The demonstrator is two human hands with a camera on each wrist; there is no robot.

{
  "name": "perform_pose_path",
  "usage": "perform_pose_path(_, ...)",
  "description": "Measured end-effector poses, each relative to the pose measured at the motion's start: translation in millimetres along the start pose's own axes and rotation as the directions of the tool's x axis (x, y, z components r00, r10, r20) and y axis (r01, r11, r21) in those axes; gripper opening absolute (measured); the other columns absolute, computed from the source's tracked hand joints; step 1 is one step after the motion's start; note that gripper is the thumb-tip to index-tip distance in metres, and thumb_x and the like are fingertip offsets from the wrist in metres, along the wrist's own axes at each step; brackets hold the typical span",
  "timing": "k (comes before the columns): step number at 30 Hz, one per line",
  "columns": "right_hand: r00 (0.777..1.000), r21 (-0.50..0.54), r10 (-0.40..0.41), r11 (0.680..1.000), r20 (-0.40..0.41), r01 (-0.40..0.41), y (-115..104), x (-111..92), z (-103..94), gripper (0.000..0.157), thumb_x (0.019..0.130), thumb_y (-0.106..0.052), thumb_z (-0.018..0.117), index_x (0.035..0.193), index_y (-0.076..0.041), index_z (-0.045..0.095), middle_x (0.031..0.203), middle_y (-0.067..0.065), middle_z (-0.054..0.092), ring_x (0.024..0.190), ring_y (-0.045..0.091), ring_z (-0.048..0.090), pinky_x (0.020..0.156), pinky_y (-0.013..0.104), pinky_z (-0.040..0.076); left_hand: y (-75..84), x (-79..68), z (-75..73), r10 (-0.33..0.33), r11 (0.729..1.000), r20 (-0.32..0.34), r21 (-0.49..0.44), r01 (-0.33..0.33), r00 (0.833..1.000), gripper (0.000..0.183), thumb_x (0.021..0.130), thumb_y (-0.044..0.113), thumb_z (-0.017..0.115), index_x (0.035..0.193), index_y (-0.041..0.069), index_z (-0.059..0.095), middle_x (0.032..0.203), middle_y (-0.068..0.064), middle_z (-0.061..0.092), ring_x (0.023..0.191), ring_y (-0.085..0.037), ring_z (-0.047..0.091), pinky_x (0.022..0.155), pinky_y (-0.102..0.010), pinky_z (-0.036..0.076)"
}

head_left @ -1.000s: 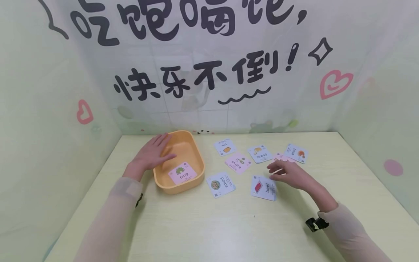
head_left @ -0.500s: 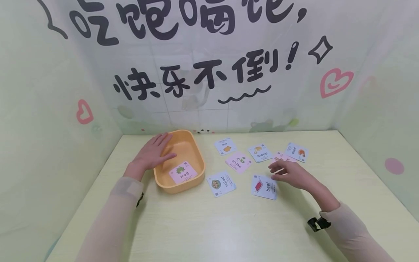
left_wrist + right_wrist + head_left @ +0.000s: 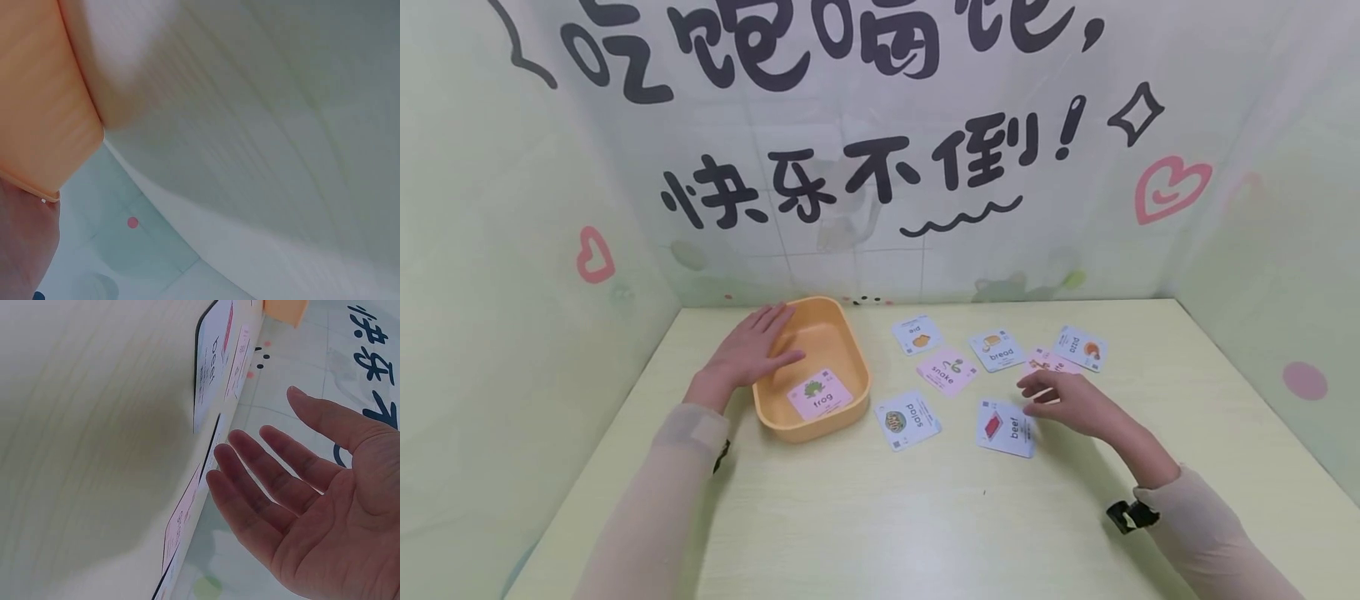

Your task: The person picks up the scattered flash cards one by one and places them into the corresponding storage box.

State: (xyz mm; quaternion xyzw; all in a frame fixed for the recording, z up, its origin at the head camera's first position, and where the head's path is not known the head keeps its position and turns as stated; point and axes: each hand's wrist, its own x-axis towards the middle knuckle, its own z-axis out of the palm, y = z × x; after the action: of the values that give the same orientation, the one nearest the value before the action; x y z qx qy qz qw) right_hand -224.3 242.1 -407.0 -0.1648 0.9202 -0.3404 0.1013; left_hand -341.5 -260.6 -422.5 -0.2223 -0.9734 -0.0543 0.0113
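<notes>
My left hand (image 3: 747, 348) rests on the left rim of an orange plastic tray (image 3: 857, 367), its fingers stretched along the edge and the thumb over the inside. A pink frog card (image 3: 820, 394) lies in the tray's near end. Over the table hovers my right hand (image 3: 1071, 402), palm down, fingers relaxed and holding nothing, as the right wrist view shows. Just left of it is the blue beef card (image 3: 1005, 428). Partly hidden behind its fingers lies a pink card (image 3: 1047, 362), overlapped by the blue pizza card (image 3: 1080, 347).
Between tray and right hand lie a salad card (image 3: 907, 420), a pink snake card (image 3: 947, 371), a bread card (image 3: 996, 350) and a blue card with a pie picture (image 3: 917, 335). A printed curtain wall (image 3: 880, 275) stands behind the wooden table (image 3: 880, 525).
Almost nothing differs. The left hand stays on the tray; the right hand drifts very slightly to the right while hovering. Cards and tray keep their places.
</notes>
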Motion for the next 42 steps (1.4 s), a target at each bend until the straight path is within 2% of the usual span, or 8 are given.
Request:
perform_pose_path(13, 0.999, -0.041, 0.031, 0.999, 0.032, -0.030, 0, -1, 5.4, 0.043, 0.089, -0.018, 0.073, 0.124, 0.004, 0.063, 0.123, 0.023, 0.067, 0.112, 0.039, 0.066, 0.094, 0.050, 0.056, -0.6, -1.3, 1.5, 0.017, 1.000, -0.031, -0.015, -0.018, 0.999, 0.090, 0.096, 0.061, 0.049, 0.160, 0.006, 0.017, 0.165, -0.021, 0.019, 0.153, -0.042, 0.017, 0.126, -0.055, 0.014)
perform_pose_path(19, 0.994, -0.145, 0.066, 0.988, 0.083, -0.053, -3, 0, 9.2, 0.056, 0.082, -0.022, 0.080, 0.126, 0.007, 0.061, 0.123, 0.022, 0.067, 0.110, 0.036, 0.064, 0.096, 0.051, 0.054, -0.9, -0.6, 1.6, 0.008, 1.000, -0.014, -0.012, -0.009, 1.000, 0.090, 0.096, 0.061, 0.049, 0.160, 0.008, 0.016, 0.166, -0.019, 0.018, 0.154, -0.041, 0.015, 0.127, -0.053, 0.013)
perform_pose_path(26, 0.992, -0.294, 0.084, 0.954, 0.092, -0.054, -5, 5, 19.7, 0.069, 0.072, -0.028, 0.089, 0.126, 0.005, 0.063, 0.120, 0.018, 0.062, 0.095, 0.023, 0.055, 0.085, 0.039, 0.052, -1.8, -1.3, 1.9, 0.007, 1.000, -0.021, -0.005, -0.007, 1.000, 0.089, 0.096, 0.060, 0.050, 0.160, 0.008, 0.016, 0.166, -0.019, 0.018, 0.154, -0.041, 0.015, 0.127, -0.053, 0.013)
perform_pose_path(30, 0.993, -0.350, 0.096, 0.935, 0.070, -0.065, -6, 6, 25.6, 0.070, 0.067, -0.024, 0.092, 0.125, 0.003, 0.064, 0.119, 0.016, 0.060, 0.094, 0.023, 0.054, 0.088, 0.042, 0.053, -1.0, -1.6, 0.8, 0.001, 1.000, -0.013, -0.009, -0.001, 1.000, 0.090, 0.096, 0.060, 0.050, 0.161, 0.008, 0.015, 0.167, -0.018, 0.016, 0.154, -0.040, 0.014, 0.127, -0.053, 0.012)
perform_pose_path(34, 0.993, -0.373, 0.107, 0.924, 0.050, -0.081, -9, 7, 27.8, 0.066, 0.067, -0.021, 0.092, 0.122, 0.002, 0.064, 0.118, 0.016, 0.060, 0.095, 0.025, 0.054, 0.090, 0.045, 0.054, -0.9, -1.4, 0.5, -0.002, 1.000, -0.014, -0.011, 0.002, 1.000, 0.090, 0.096, 0.060, 0.050, 0.160, 0.008, 0.015, 0.167, -0.018, 0.016, 0.154, -0.040, 0.014, 0.127, -0.053, 0.012)
perform_pose_path(42, 0.990, -0.387, 0.127, 0.917, 0.063, -0.093, -12, 9, 26.4, 0.061, 0.066, -0.021, 0.092, 0.115, 0.002, 0.063, 0.107, 0.012, 0.058, 0.089, 0.023, 0.052, 0.082, 0.039, 0.052, -0.2, -1.9, 0.5, -0.002, 1.000, -0.008, -0.011, 0.002, 1.000, 0.090, 0.096, 0.061, 0.049, 0.160, 0.007, 0.015, 0.167, -0.018, 0.015, 0.154, -0.041, 0.014, 0.127, -0.054, 0.012)
